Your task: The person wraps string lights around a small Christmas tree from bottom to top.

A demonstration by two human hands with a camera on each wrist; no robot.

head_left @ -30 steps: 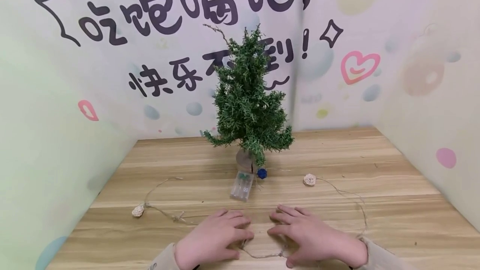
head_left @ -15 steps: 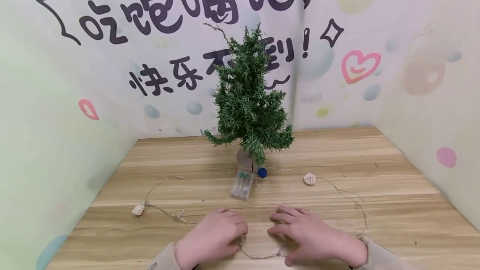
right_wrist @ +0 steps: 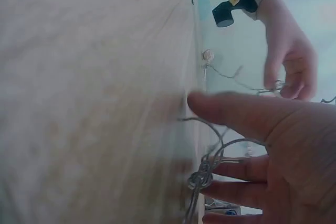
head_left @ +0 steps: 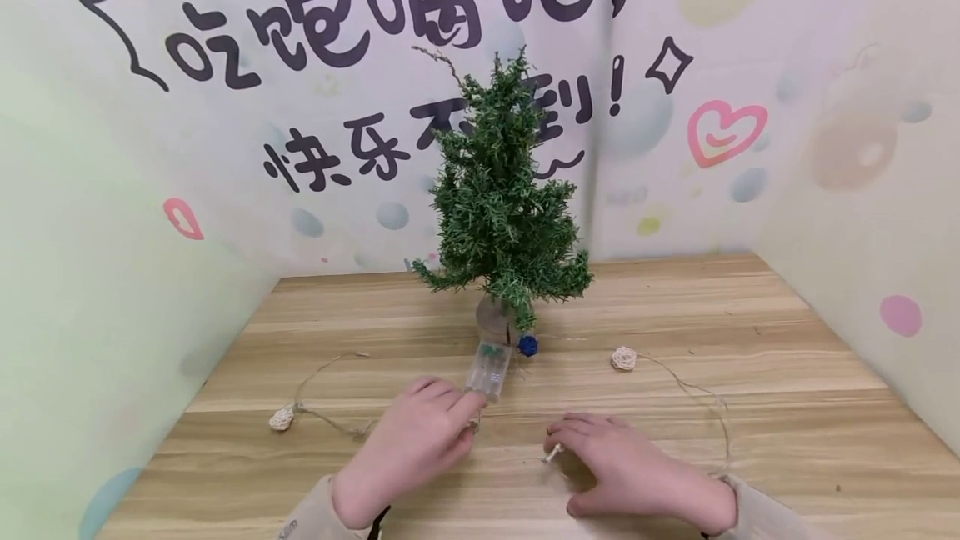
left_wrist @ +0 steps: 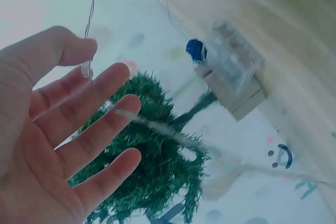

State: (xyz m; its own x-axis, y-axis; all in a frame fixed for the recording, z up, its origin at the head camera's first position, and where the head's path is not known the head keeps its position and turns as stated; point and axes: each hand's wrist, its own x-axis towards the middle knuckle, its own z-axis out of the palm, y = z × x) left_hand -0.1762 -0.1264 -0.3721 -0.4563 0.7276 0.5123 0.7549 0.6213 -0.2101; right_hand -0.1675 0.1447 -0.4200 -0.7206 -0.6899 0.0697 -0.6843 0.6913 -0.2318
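Note:
A thin wire string of fairy lights (left_wrist: 91, 14) runs between my hands, with small rattan balls along it. My left hand (head_left: 412, 444) is raised in front of the battery box (head_left: 489, 367). In the left wrist view, thumb and forefinger of the left hand (left_wrist: 47, 108) pinch the wire at a small clear bulb, and another stretch crosses its other fingers. My right hand (head_left: 626, 461) stays low over the table, fingers extended and lightly bent. Beside those fingers, the right wrist view has a tangled knot of wire (right_wrist: 202, 174).
A small green artificial tree (head_left: 502, 198) stands at the back on a round base (head_left: 492, 319). Near it is a blue rattan ball (head_left: 528, 346). Pale balls lie left (head_left: 282, 417) and right (head_left: 623, 358) on the wooden table (head_left: 247, 473). Printed walls enclose the table.
My left hand has risen and moved forward toward the battery box, pinching the wire. The loop between my hands has left its place on the table. My right hand has barely shifted.

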